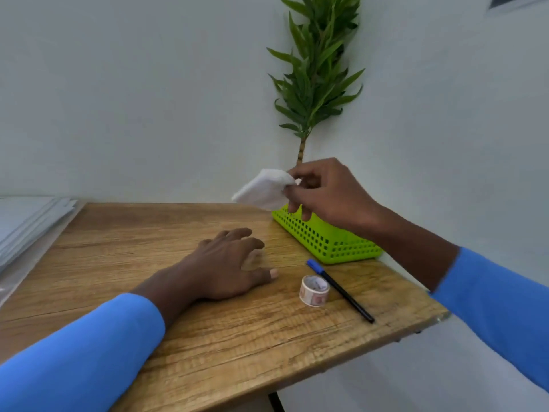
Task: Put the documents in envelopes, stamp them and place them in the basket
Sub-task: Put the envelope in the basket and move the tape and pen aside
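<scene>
My right hand (pixel 323 191) pinches a white envelope (pixel 264 188) by one end, holding it in the air just above the far left corner of the lime-green basket (pixel 326 239). The envelope tilts down to the left and looks blurred. My left hand (pixel 228 269) lies flat on the wooden table (pixel 208 337), palm down, fingers spread, holding nothing. A roll of stamps (pixel 314 290) stands on the table to the right of my left hand. What lies inside the basket is hidden by my right hand and its wall.
A black pen with a blue cap (pixel 341 289) lies diagonally between the stamp roll and the basket. A stack of white sheets (pixel 26 221) rests at the far left. A green plant (pixel 318 72) rises in the wall corner behind the basket. The table's right edge is close.
</scene>
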A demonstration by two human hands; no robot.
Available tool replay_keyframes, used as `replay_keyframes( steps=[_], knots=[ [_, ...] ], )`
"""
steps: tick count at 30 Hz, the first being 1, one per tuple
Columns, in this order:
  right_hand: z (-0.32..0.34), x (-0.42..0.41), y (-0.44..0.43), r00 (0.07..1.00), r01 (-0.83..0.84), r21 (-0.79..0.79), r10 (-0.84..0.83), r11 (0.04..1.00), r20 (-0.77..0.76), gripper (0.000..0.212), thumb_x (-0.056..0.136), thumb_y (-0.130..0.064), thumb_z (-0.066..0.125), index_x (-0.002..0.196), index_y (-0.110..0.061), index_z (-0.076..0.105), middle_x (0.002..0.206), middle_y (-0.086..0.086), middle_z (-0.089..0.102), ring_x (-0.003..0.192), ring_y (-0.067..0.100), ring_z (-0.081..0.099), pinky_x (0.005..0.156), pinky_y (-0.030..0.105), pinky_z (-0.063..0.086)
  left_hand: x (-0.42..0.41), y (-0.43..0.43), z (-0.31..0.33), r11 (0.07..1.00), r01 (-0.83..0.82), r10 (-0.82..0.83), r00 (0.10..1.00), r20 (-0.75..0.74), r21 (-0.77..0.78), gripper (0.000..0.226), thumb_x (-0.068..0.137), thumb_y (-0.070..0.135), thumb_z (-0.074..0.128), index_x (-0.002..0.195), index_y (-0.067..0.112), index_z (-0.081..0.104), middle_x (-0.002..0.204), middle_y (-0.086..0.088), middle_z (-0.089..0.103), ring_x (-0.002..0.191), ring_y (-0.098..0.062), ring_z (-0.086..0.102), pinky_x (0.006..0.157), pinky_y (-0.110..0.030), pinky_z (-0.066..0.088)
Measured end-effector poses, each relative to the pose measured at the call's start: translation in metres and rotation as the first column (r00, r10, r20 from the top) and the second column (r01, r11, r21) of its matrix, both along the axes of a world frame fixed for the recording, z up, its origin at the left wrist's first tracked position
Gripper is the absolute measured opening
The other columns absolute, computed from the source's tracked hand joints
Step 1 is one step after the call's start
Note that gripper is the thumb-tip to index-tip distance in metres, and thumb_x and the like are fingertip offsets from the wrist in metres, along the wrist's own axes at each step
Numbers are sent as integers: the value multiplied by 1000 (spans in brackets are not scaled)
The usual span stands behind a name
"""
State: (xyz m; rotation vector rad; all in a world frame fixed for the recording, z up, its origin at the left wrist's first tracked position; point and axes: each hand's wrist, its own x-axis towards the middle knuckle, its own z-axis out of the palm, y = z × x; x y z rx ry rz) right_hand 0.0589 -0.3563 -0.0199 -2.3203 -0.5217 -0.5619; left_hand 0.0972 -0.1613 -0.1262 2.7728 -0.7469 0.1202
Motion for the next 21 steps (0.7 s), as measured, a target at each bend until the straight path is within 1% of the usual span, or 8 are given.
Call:
replay_keyframes(
  steps=[3, 5, 8, 11, 13, 15, 18, 21],
  knots=[
    [-12, -40, -45, 1000, 20, 156, -18, 988, -18, 24, 92, 1, 64, 104, -13, 78, 79, 8, 78, 58, 10, 66, 49, 11, 42, -2, 0, -1, 999, 35, -35, 999, -1, 8, 83, 80, 90, 38, 147, 42, 43, 165, 7, 29, 151, -19, 28, 120, -51, 29],
    [-22, -64, -72, 999, 50, 225, -49, 973, -11, 31, 91, 8, 60, 103, -13, 79, 87, 8, 78, 62, 5, 65, 51, 10, 42, -3, 2, -1, 999, 44, -44, 999, 2, 3, 101, 65, 102, 24, 144, 43, 47, 160, 9, 36, 147, -17, 34, 118, -48, 32],
    [-47, -91, -110, 989, 145, 270, -147, 952, -13, 34, 89, 7, 62, 101, -19, 81, 93, -6, 79, 73, -1, 65, 60, 13, 44, -2, 5, -3, 999, 49, -49, 999, 19, -3, 116, 53, 107, 12, 143, 43, 47, 155, 11, 42, 143, -16, 40, 116, -46, 36],
    [-82, -104, -139, 951, 304, 160, -309, 939, 6, 37, 87, -3, 68, 97, -36, 80, 93, -10, 78, 81, 4, 68, 67, 21, 47, -1, 5, -4, 999, 44, -44, 999, 25, -7, 114, 54, 108, 12, 142, 44, 47, 154, 13, 44, 142, -14, 41, 116, -47, 37],
    [-100, -107, -148, 920, 392, 50, -393, 919, 1, 41, 86, -5, 68, 95, -44, 77, 92, -10, 73, 83, 6, 65, 63, 15, 46, -2, 5, -5, 999, 40, -40, 999, 26, -14, 111, 55, 108, 13, 140, 45, 48, 153, 14, 45, 141, -14, 41, 115, -47, 38],
    [-111, -109, -149, 898, 433, -94, -438, 897, -41, 40, 87, -11, 66, 96, -49, 74, 93, -10, 58, 90, 5, 56, 68, 15, 44, -2, 5, -6, 999, 34, -34, 999, 30, -21, 109, 56, 107, 14, 139, 46, 49, 152, 14, 46, 140, -13, 42, 114, -45, 38],
    [-116, -114, -146, 867, 486, -254, -499, 837, 16, 31, 79, -39, 58, 104, -49, 74, 96, -14, 45, 100, 4, 43, 87, 26, 39, -2, 6, -6, 999, 24, -23, 999, 32, -25, 103, 60, 106, 19, 138, 46, 51, 150, 14, 48, 139, -12, 43, 113, -44, 39],
    [-116, -117, -137, 834, 541, -314, -545, 780, 84, 53, 78, -55, 38, 113, -41, 75, 97, -14, 45, 102, 10, 43, 92, 35, 41, -1, 6, -7, 1000, 17, -16, 999, 36, -22, 94, 66, 102, 24, 137, 47, 51, 149, 14, 49, 137, -11, 45, 112, -46, 41]
  ],
)
